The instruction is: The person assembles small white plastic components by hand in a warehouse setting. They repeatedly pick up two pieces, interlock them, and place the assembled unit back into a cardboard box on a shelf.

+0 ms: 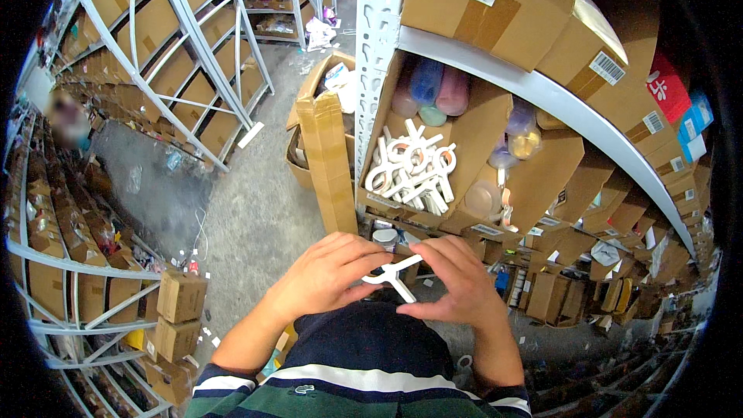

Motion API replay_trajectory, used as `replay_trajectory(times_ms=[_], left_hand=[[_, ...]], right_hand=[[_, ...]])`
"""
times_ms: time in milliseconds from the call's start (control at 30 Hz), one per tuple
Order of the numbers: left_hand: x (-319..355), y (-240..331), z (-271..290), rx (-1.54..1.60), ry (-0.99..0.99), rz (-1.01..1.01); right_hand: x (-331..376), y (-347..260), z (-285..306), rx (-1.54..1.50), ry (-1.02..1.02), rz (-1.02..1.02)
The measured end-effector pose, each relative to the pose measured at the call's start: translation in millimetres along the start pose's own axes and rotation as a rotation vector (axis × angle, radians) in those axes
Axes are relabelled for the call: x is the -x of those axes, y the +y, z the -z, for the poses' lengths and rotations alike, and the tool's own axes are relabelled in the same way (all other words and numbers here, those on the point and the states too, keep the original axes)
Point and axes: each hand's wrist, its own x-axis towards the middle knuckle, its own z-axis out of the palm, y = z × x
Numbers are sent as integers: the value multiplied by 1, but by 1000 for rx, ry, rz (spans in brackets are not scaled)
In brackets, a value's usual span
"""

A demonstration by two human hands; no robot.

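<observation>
In front of my waist I hold a white Y-shaped plastic piece (393, 275) with straight prongs. The fingers and thumb of my left hand (337, 269) are closed round its left end and hide part of it. My right hand (458, 282) curves round the other side, its forefinger at the upper prong's tip and its thumb by the lower prong's end. Ahead, in an open cardboard box on the shelf, lies a heap of white plastic pieces (414, 166) with rings and straight arms. Wrapped blue, pink and green rolls (433, 89) sit behind the heap.
A grey perforated shelf post (375, 46) rises at the box's left. Beside it a tall cardboard strip (329, 162) leans by floor cartons. More open boxes (534, 178) line the shelf to the right. Racks of cartons (186, 54) stand across the aisle, and a blurred person is far left.
</observation>
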Motion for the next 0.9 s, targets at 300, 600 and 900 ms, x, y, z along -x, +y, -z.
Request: replay_trajectory(times_ms=[300, 600, 900], left_hand=[[-26, -1, 29, -136, -114, -149], [-40, -7, 35, -30, 202, -74], [-33, -13, 1, 319, 366, 208]], right_hand=[[1, 5, 15, 95, -114, 92], [-14, 11, 13, 33, 209, 29], [-56, 18, 20, -418, 99, -588]])
